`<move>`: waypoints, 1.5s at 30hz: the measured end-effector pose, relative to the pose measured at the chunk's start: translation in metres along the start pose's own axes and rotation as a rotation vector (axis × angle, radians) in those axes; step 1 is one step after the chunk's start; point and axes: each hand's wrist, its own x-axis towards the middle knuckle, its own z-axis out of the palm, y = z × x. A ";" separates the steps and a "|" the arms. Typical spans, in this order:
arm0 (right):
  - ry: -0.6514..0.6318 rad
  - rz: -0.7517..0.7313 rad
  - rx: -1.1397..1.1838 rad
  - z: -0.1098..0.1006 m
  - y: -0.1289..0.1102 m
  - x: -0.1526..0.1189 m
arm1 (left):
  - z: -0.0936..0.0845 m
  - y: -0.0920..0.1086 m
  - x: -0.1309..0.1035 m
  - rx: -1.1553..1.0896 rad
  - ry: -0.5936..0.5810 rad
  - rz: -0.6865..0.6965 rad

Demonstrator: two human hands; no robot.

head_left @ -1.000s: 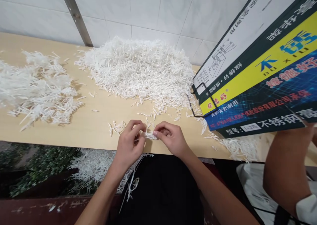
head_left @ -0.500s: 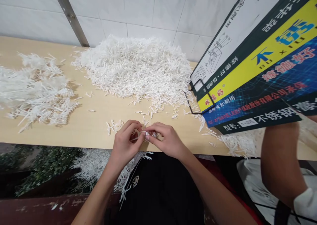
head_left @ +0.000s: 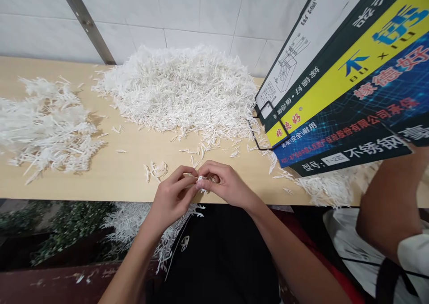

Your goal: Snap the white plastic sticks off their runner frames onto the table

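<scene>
Near the table's front edge, my left hand [head_left: 176, 192] and my right hand [head_left: 226, 184] meet with their fingertips close together. Small thin white plastic pieces [head_left: 200, 178] show at the fingertips. My right hand pinches them between thumb and fingers, and more white bits show under its curled fingers. My left thumb and fingers are pinched against the same spot; what they grip is mostly hidden. A few curved white branched pieces [head_left: 157, 171] lie just left of my hands. Behind them spreads a big heap of short white plastic sticks [head_left: 187, 89].
A pile of branched white pieces [head_left: 50, 125] covers the table's left side. At the right a printed cardboard box [head_left: 335, 89] stands tilted, a black wire frame [head_left: 268, 147] at its corner. Another person's arm [head_left: 392, 197] is beside it. White branches [head_left: 130, 221] hang below the table edge.
My left fingertips have moved slightly right, closer against my right fingertips. The thin strand between the hands no longer shows. The view has shifted a little.
</scene>
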 end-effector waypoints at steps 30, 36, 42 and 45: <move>0.478 0.026 -0.027 0.004 0.012 -0.002 | -0.001 -0.004 0.004 0.063 -0.043 -0.069; 0.397 -0.040 -0.107 0.003 0.007 0.000 | -0.003 -0.004 0.005 -0.007 -0.035 -0.126; 0.159 -0.213 -0.262 0.012 -0.002 -0.001 | -0.001 -0.003 0.006 0.007 -0.010 -0.101; 0.230 -0.131 -0.168 0.012 0.001 -0.001 | 0.000 -0.003 0.006 -0.002 -0.029 -0.084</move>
